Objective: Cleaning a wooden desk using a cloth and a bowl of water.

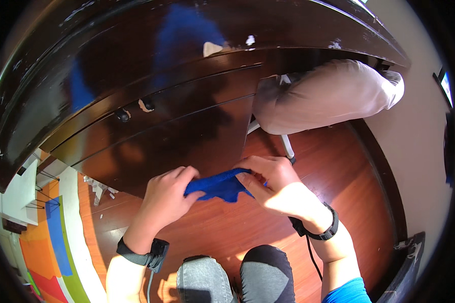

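A blue cloth is stretched between my two hands, above the wooden floor and in front of the dark desk. My left hand pinches its left end between thumb and fingers. At the other end, my right hand grips the cloth with the thumb on the near side, and some of its fingers are hidden. The cloth's upper edge looks rolled or folded, while its lower edge hangs loose and uneven. Each wrist wears a black strap with a cable, the left one and the right one.
The dark, chipped desk spans the top, with drawers and black knobs. A bent form in pale fabric sits at its right, by a white chair leg. White scraps litter the floor beside a colourful mat.
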The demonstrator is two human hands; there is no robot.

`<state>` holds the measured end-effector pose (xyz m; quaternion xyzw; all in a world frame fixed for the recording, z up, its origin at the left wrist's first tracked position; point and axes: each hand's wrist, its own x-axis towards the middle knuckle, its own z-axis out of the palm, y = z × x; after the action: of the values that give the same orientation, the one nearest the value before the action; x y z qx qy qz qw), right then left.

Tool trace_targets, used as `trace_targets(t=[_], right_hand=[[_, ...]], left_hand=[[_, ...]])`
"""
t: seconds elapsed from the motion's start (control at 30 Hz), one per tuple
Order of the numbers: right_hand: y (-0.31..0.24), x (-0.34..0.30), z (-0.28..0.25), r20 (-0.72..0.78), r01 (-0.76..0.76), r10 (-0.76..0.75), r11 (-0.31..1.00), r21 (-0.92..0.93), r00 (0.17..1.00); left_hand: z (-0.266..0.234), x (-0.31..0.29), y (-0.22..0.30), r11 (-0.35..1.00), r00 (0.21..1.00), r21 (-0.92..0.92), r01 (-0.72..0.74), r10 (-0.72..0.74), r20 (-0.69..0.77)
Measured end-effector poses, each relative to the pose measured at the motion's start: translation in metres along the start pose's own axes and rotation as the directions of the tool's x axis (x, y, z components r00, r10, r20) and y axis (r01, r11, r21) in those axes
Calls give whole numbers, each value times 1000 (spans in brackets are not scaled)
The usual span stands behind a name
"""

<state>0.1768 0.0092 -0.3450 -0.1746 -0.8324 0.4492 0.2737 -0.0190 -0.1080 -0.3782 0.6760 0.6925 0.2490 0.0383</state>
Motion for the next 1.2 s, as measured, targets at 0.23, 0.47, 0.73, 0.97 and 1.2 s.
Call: trace_targets(t=[0.23, 0.47, 0.73, 0.97, 1.2], right_hand=[[25, -2, -20, -126, -88, 66, 980, -178, 990], [31, -3, -5, -252, -49, 15, 990, -130, 968], [40, 4, -3, -255, -113, 155, 979, 169, 955], [32, 10, -7, -419, -51, 94, 992, 113, 903], [24, 4, -7, -491, 52, -208, 948, -313, 846]], left_hand=[[-31, -7, 9, 938, 982, -307, 158, -182, -51], [-42, -12, 11, 975, 995, -200, 97, -88, 50], [-43, -9, 21, 995, 996, 25, 93, -93, -14], [-44, -5, 7, 916, 972, -339, 215, -234, -16], [-46, -15, 19, 973, 946, 220, -74, 138, -293]])
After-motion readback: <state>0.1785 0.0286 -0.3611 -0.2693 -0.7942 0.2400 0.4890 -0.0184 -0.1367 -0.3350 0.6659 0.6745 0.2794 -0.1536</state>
